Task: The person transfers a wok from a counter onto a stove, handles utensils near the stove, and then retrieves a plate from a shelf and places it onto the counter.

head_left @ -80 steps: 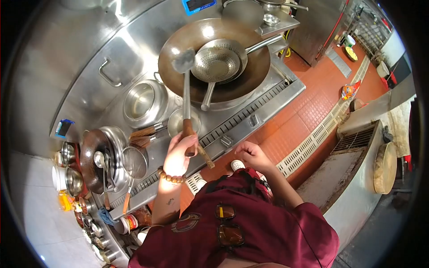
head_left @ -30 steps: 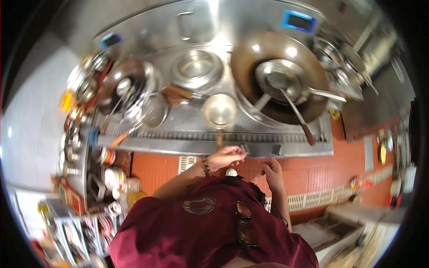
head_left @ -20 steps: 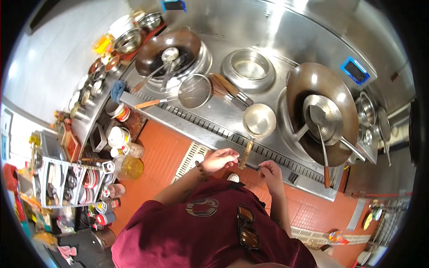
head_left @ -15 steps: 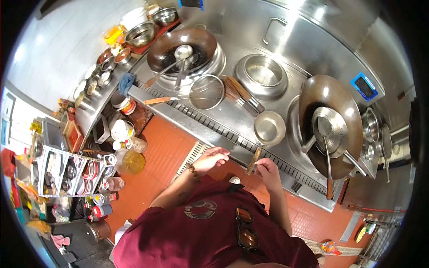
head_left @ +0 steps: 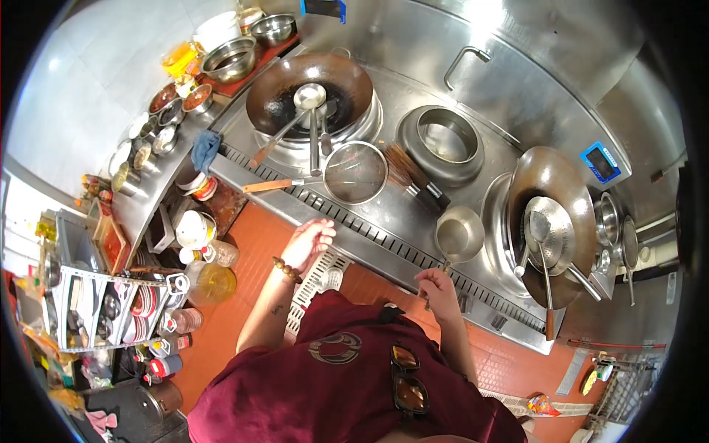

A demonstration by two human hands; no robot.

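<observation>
My right hand [head_left: 438, 290] is closed around the wooden handle of a metal ladle [head_left: 459, 234]. The ladle's wide bowl rests at the stove's front, beside the right wok. My left hand [head_left: 310, 242] hangs in the air just before the stove edge, fingers loosely curled and apart, with nothing visible in it. Nearest to it lies a round mesh strainer [head_left: 355, 172] with a wooden handle, reaching over the slotted drain channel. Two bamboo brushes [head_left: 415, 174] lie between the strainer and the ladle.
A wok [head_left: 258, 96] at the left holds a ladle and another utensil. The right wok [head_left: 550, 173] holds a perforated skimmer [head_left: 557, 229] and a ladle. Between them sits a metal burner ring [head_left: 443, 159]. Seasoning bowls [head_left: 166, 139] line the left counter; an oil jug [head_left: 212, 282] stands on the floor.
My left hand has moved left and upward, towards the strainer's handle. My right hand has closed around the ladle handle, which was more exposed before. The camera view has shifted slightly.
</observation>
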